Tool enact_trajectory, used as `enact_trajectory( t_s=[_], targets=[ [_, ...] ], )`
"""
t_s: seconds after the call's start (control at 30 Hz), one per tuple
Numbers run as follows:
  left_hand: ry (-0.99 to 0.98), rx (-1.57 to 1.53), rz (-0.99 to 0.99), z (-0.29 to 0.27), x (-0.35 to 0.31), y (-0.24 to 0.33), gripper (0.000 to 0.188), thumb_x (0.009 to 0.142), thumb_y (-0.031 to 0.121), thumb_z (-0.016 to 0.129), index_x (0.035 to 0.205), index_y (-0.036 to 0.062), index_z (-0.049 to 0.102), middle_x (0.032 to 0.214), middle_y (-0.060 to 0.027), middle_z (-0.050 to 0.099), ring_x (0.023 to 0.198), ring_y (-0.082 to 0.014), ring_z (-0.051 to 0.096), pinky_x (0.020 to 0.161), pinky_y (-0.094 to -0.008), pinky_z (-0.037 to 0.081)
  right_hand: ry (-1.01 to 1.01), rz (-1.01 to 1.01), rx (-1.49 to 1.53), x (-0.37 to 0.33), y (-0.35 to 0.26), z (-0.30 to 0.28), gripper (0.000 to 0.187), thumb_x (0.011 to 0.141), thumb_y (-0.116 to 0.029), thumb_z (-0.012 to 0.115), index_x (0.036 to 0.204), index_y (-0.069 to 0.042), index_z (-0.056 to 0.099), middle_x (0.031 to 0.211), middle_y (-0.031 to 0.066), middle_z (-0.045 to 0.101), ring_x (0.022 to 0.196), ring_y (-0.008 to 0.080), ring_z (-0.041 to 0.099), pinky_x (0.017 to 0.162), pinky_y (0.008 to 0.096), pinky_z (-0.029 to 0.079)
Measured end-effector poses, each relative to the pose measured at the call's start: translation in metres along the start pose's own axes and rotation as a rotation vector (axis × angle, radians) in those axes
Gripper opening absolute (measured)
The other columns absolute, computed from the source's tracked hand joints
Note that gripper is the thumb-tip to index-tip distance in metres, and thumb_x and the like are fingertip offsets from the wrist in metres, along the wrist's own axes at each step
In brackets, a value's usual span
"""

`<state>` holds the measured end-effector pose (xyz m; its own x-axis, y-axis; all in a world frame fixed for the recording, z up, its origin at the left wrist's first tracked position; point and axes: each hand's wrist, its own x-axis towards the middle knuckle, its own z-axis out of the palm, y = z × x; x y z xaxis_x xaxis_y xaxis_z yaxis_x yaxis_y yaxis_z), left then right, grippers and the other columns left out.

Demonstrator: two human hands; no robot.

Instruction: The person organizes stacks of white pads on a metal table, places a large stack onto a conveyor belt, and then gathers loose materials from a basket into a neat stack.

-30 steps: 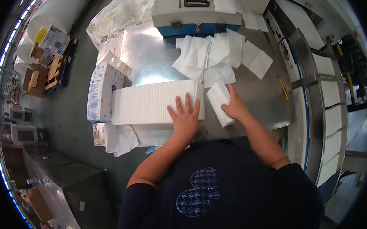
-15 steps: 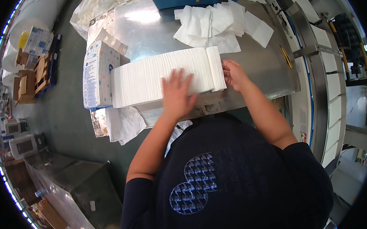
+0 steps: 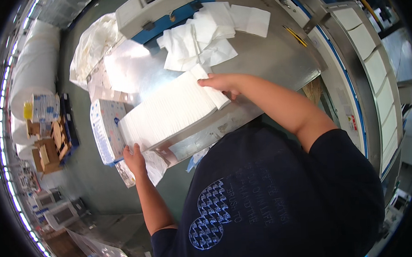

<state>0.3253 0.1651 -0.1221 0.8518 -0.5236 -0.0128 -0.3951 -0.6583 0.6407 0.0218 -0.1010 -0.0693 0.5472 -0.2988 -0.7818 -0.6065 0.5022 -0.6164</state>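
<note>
A long row of folded white paper towels (image 3: 167,109) lies across the metal table, packed face to face. Against its left end stands a white printed pack (image 3: 106,129) with blue dots. At the near left corner, where row and pack meet, rests my left hand (image 3: 135,162), its fingers apart. My right hand (image 3: 224,84) is closed over the row's right end, thumb on top and the other fingers partly hidden behind the end. The last bundle at that end sits slightly apart from the rest.
Loose white sheets (image 3: 199,38) lie heaped beyond the row, before a grey and blue toolbox (image 3: 167,14). Two thin yellow sticks (image 3: 295,36) lie at the right. Crumpled clear plastic (image 3: 94,50) covers the far left corner. A segmented machine (image 3: 367,50) runs along the right side.
My left hand has slid left from the row's middle to its pack end. My right hand has come onto the right end. The whole view has turned, so the table appears tilted.
</note>
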Motion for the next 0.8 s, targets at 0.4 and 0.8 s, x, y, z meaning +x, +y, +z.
enact_trajectory(
  t_s=[0.4, 0.8],
  targets=[
    [-0.432, -0.256, -0.584, 0.017, 0.067, -0.006, 0.066, 0.08, 0.058, 0.048, 0.121, 0.0056, 0.045, 0.108, -0.0103, 0.055, 0.087, -0.0196, 0.054, 0.071, -0.0352, 0.045, 0.324, -0.269, -0.173, 0.09, 0.012, -0.019, 0.079, 0.069, -0.046, 0.068, 0.123, 0.004, 0.04, 0.121, 0.0212, 0.047, 0.11, 0.029, 0.048, 0.088, 0.0357, 0.042],
    [-0.561, -0.698, -0.011, 0.027, -0.022, 0.077, 0.071, 0.064, 0.001, 0.067, 0.126, 0.0021, 0.031, 0.117, -0.0109, 0.048, 0.106, -0.0224, 0.049, 0.09, -0.0354, 0.041, 0.695, -1.03, -0.337, -0.027, 0.115, -0.047, 0.099, 0.058, -0.014, 0.075, 0.136, -0.003, 0.016, 0.132, 0.0174, 0.035, 0.12, 0.0282, 0.038, 0.098, 0.0359, 0.034]
  ],
)
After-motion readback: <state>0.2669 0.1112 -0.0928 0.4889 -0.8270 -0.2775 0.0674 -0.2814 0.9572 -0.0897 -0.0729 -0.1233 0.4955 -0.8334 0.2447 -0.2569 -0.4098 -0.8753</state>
